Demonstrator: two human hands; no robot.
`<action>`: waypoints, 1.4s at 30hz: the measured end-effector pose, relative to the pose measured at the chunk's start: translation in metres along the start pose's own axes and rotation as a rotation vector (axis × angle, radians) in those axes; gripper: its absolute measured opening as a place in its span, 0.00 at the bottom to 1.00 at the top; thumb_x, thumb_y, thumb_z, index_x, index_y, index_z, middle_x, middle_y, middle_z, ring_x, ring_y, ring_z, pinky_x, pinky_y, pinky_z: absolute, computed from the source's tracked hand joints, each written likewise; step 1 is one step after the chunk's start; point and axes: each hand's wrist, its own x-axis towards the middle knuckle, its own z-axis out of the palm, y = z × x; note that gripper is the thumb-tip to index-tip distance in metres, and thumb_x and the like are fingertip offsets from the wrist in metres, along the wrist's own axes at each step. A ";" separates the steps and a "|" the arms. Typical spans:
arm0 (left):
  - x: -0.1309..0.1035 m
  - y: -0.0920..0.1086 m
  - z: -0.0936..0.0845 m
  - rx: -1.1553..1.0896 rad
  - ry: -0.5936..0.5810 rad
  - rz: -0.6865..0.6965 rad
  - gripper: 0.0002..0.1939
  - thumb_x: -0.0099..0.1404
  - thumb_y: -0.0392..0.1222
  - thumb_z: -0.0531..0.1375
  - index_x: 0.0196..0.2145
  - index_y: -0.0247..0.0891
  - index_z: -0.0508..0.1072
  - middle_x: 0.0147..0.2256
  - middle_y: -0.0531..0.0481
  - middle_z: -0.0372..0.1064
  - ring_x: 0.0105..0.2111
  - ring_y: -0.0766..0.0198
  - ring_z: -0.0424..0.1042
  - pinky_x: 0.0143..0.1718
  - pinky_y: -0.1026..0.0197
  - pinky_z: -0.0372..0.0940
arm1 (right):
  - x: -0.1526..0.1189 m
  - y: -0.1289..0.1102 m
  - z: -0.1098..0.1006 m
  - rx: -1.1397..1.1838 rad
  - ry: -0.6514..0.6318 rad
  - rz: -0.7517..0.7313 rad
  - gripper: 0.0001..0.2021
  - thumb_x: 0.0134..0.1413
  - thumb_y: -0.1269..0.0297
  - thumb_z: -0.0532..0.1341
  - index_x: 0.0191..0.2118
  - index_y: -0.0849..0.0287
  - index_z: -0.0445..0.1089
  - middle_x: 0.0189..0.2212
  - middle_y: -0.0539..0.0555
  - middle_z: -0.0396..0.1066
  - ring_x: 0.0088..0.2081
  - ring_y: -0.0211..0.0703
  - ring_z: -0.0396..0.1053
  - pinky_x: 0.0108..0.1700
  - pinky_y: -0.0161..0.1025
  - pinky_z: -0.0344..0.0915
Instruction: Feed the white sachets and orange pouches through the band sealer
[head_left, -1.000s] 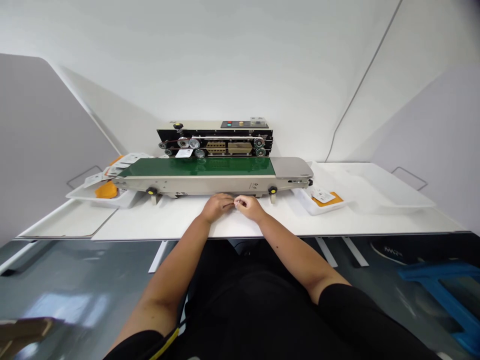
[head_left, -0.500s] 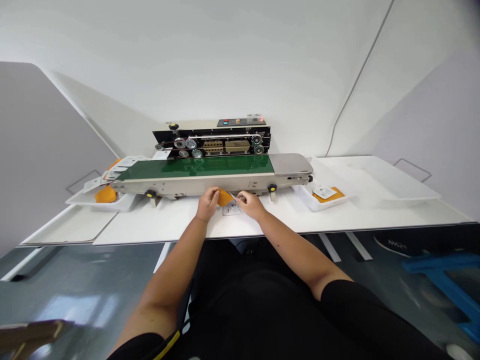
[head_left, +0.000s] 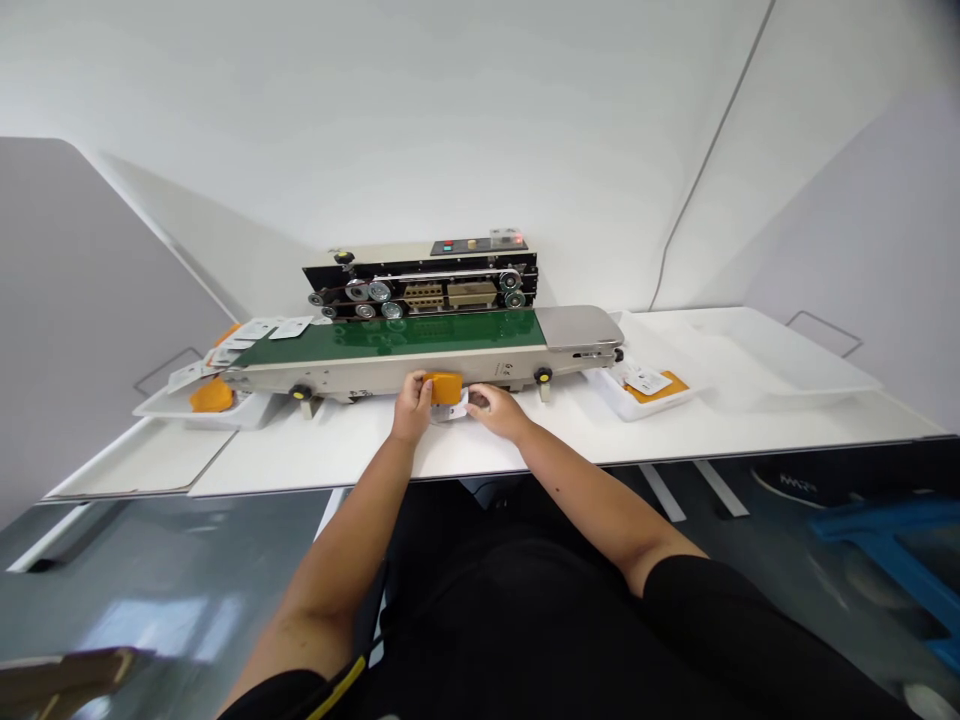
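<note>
Hands (head_left: 412,408) close together, orange pouch (head_left: 448,387) between

The one view looks out from the person's head, facing forward and steeply down. The black shirt (head_left: 517,610) looms closest, at the bottom. The left hand (head_left: 414,405) and right hand (head_left: 496,412) sit near mid-frame over the counter (head_left: 555,435), with the machine (head_left: 420,285) just beyond. The wall (head_left: 450,110) fills the top, the floor (head_left: 247,590) the lower left.
</note>
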 end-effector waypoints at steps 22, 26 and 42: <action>-0.006 0.013 0.010 -0.260 -0.154 -0.172 0.22 0.63 0.54 0.65 0.48 0.42 0.66 0.28 0.54 0.74 0.18 0.68 0.71 0.17 0.67 0.67 | 0.005 0.012 0.010 0.475 -0.026 0.195 0.19 0.56 0.59 0.62 0.53 0.54 0.66 0.26 0.45 0.72 0.22 0.34 0.67 0.23 0.31 0.63; -0.005 0.020 0.009 -0.284 -0.158 -0.168 0.22 0.62 0.54 0.66 0.47 0.40 0.69 0.29 0.53 0.74 0.21 0.66 0.73 0.19 0.67 0.68 | 0.006 0.011 0.008 0.513 -0.023 0.175 0.16 0.55 0.57 0.62 0.48 0.56 0.68 0.24 0.45 0.69 0.21 0.35 0.67 0.23 0.31 0.62; -0.010 0.025 0.004 -0.149 -0.374 -0.094 0.15 0.64 0.52 0.64 0.40 0.40 0.66 0.26 0.55 0.73 0.24 0.65 0.73 0.26 0.65 0.65 | 0.017 -0.035 -0.059 0.305 -0.393 0.230 0.15 0.47 0.71 0.62 0.43 0.58 0.72 0.28 0.49 0.74 0.24 0.36 0.69 0.24 0.29 0.64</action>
